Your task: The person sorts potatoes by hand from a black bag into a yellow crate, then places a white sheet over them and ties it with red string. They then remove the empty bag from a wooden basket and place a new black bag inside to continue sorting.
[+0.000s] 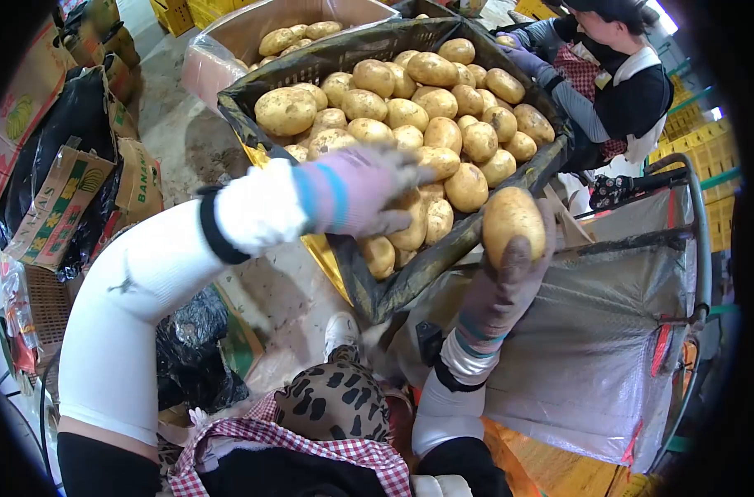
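A large pale-yellow potato [512,222] sits in my right hand [517,286], gloved and dirt-stained, with the thumb across its near side. It is held just off the near right edge of a black-lined crate [397,286]. My left hand [368,184], in a lilac glove with blue bands, reaches over the crate's near left side. Its fingers are stretched out and slightly blurred, the thumb apart from them, close above the heaped potatoes [443,132]. One potato [440,162] lies right by its fingertips; whether they touch cannot be made out.
Behind the crate stands a plastic-lined box [215,70] with more potatoes. A co-worker [613,91] sits at the far right, gloved hands by the crate. Grey sheeting [575,356] hangs on a metal frame [701,240] at right. Banana cartons [70,199] are piled at left.
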Tool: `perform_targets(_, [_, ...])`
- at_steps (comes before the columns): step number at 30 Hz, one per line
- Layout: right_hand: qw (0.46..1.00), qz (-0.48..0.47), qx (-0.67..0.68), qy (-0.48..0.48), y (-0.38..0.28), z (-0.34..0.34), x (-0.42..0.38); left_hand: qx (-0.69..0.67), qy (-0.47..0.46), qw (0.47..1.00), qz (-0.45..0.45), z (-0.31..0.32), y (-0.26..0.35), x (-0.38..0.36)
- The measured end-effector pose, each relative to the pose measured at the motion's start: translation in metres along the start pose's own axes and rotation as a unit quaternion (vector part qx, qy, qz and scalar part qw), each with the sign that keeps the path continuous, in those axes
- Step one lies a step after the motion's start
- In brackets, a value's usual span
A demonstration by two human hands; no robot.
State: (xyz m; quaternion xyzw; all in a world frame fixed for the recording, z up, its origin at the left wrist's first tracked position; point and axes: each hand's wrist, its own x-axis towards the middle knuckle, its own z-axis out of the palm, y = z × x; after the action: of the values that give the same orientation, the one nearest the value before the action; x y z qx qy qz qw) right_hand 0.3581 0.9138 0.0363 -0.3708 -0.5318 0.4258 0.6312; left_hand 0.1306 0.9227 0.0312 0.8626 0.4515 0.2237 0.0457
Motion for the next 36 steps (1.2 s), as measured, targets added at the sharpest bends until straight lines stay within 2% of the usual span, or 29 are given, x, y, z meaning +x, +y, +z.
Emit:
perform_targets(1, [1.000, -0.004, 0.001, -0.002, 0.000, 0.004, 0.000, -0.005, -0.105, 0.991, -0.084, 0.001, 0.008, 0.003])
perform_targets(3, [0.998, -0.038, -0.041, -0.013, 0.002, 0.013, 0.000, 0.000, -0.305, 0.927, -0.216, -0.021, 0.030, 0.016])
perform_targets(6, [0.993, -0.069, -0.088, -0.040, 0.009, 0.012, -0.002, -0.003, -0.270, 0.937, -0.221, -0.002, 0.000, -0.007])
perform_targets(7, [0.989, -0.080, -0.115, -0.050, 0.011, 0.014, -0.001, 0.018, -0.227, 0.955, -0.192, -0.008, 0.004, -0.010])
perform_targets(8, [0.984, -0.092, -0.140, -0.059, 0.014, 0.018, 0.000, 0.038, -0.244, 0.952, -0.183, -0.013, 0.008, -0.011])
perform_targets(10, [0.984, -0.094, -0.133, -0.072, 0.018, 0.023, -0.003, 0.000, -0.283, 0.933, -0.222, -0.030, 0.019, -0.006])
perform_targets(11, [0.977, -0.141, -0.138, -0.082, 0.022, 0.026, -0.003, -0.137, -0.205, 0.938, -0.243, -0.037, 0.026, -0.005])
perform_targets(12, [0.968, -0.187, -0.142, -0.090, 0.024, 0.029, -0.004, -0.270, -0.122, 0.920, -0.256, -0.041, 0.031, -0.005])
perform_targets(13, [0.977, -0.128, -0.056, -0.163, 0.022, 0.033, -0.010, -0.425, -0.073, 0.870, -0.239, -0.035, 0.033, -0.003])
perform_targets(14, [0.937, -0.170, -0.127, -0.278, 0.024, 0.024, -0.003, -0.567, -0.074, 0.777, -0.265, -0.028, 0.036, 0.004])
perform_targets(16, [0.922, -0.209, -0.160, -0.284, 0.034, 0.022, -0.002, -0.618, -0.106, 0.752, -0.203, -0.032, 0.033, 0.007])
perform_targets(17, [0.920, -0.249, -0.193, -0.232, 0.041, 0.021, 0.001, -0.555, -0.120, 0.778, -0.268, -0.037, 0.024, 0.013])
perform_targets(18, [0.967, -0.140, -0.124, -0.175, 0.042, 0.020, -0.006, -0.489, -0.135, 0.796, -0.330, -0.041, 0.011, 0.023])
perform_targets(19, [0.974, -0.101, -0.127, -0.159, 0.042, 0.020, -0.008, -0.425, -0.139, 0.797, -0.407, -0.053, 0.000, 0.037])
perform_targets(20, [0.979, -0.061, -0.131, -0.143, 0.044, 0.020, -0.007, -0.372, -0.037, 0.857, -0.354, -0.040, -0.032, 0.048])
perform_targets(21, [0.979, -0.059, -0.132, -0.141, 0.045, 0.020, -0.004, -0.388, -0.027, 0.853, -0.348, -0.049, -0.055, 0.070])
perform_targets(23, [0.924, -0.166, -0.290, -0.185, 0.047, 0.019, -0.002, -0.282, 0.072, 0.908, -0.303, -0.057, -0.103, 0.102])
perform_targets(24, [0.925, -0.165, -0.288, -0.186, 0.046, 0.020, 0.000, -0.264, 0.125, 0.902, -0.317, -0.056, -0.127, 0.118])
perform_targets(25, [0.934, -0.169, -0.263, -0.175, 0.047, 0.020, 0.000, -0.280, 0.135, 0.889, -0.336, -0.046, -0.167, 0.128])
perform_targets(26, [0.942, -0.173, -0.237, -0.164, 0.049, 0.020, 0.000, -0.267, 0.124, 0.897, -0.331, -0.053, -0.185, 0.136])
perform_targets(28, [0.940, -0.181, -0.234, -0.167, 0.048, 0.022, 0.001, -0.113, 0.114, 0.913, -0.374, -0.059, -0.186, 0.133])
perform_targets(32, [0.928, -0.200, -0.260, -0.177, 0.049, 0.024, 0.001, -0.115, 0.049, 0.934, -0.336, -0.050, -0.168, 0.101])
perform_targets(34, [0.930, -0.199, -0.259, -0.170, 0.049, 0.024, -0.002, -0.033, 0.031, 0.939, -0.340, -0.049, -0.155, 0.085])
perform_targets(36, [0.931, -0.191, -0.261, -0.171, 0.048, 0.025, -0.003, 0.194, -0.008, 0.954, -0.229, -0.047, -0.144, 0.066])
